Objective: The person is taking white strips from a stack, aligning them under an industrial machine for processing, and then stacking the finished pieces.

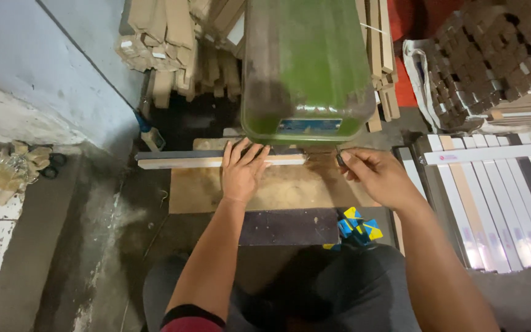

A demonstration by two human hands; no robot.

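- My dark-trousered lap [314,289] sits closest to the lens, both forearms reaching forward over it.
- My left hand [241,169] lies flat, fingers spread, pressing down on a long pale wooden strip [179,162]; nothing is gripped, the palm just pins it, which I judge keeps it steady against the machine.
- My right hand [373,175] is pinched nearly closed around a small dark piece [340,158] at the strip's right end; I cannot tell what that piece is.
- The strip lies crosswise on a worn plywood board [290,190], right under the front of a green machine housing [305,61].
- A blue and yellow object [357,226] rests just beside my right knee.
- To my right, white and brown strips [499,203] lie stacked side by side, within easy reach.
- Further back, bundles of wooden sticks [173,43] lean near the grey wall [50,67].
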